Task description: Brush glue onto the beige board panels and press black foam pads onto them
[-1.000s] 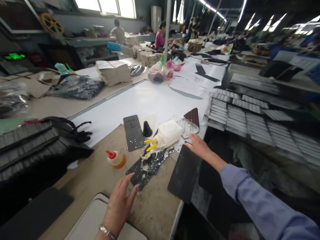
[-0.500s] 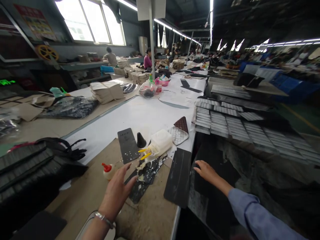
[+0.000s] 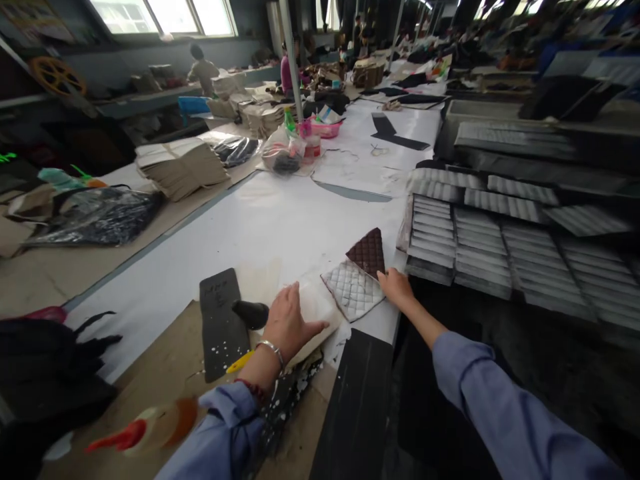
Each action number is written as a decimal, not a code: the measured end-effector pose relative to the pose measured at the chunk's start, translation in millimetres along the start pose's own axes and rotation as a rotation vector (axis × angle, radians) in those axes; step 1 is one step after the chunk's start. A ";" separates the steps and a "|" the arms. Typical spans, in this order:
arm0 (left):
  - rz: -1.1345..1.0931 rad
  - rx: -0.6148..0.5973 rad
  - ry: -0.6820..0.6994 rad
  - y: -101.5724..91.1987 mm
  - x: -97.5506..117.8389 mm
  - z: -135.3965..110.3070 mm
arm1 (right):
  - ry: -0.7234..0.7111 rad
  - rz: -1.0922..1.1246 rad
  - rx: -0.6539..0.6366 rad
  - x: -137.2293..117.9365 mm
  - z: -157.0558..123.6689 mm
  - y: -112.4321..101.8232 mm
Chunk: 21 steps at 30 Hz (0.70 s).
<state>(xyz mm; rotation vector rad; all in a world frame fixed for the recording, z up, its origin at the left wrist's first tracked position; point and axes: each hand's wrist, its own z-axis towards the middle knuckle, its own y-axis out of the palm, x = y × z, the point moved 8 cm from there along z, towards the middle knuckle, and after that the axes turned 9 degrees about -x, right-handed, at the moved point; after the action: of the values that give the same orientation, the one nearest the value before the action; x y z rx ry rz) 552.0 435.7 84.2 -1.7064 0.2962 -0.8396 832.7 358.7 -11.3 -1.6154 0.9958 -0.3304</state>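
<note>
Two quilted swatches (image 3: 353, 293) touch my open right hand (image 3: 395, 285); my open left hand (image 3: 290, 321) covers one bottle (image 3: 314, 303), nozzle (image 3: 239, 362) pointing to 8 o'clock.

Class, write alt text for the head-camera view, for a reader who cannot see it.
A person's left hand rests on a white plastic container on a white worktable, while the right hand touches the edge of a white quilted swatch beside a brown swatch. A black cone lies tipped nearby.
</note>
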 end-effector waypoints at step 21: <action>0.161 0.030 -0.057 8.2 -8.9 -22.6 | -0.647 -0.283 -0.017 -88.1 -74.7 27.0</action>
<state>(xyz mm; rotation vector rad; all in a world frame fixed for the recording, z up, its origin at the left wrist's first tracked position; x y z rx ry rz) 532.5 421.6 75.3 -1.6512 0.3750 -0.6733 717.8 374.9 12.8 -1.7163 0.2804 0.0240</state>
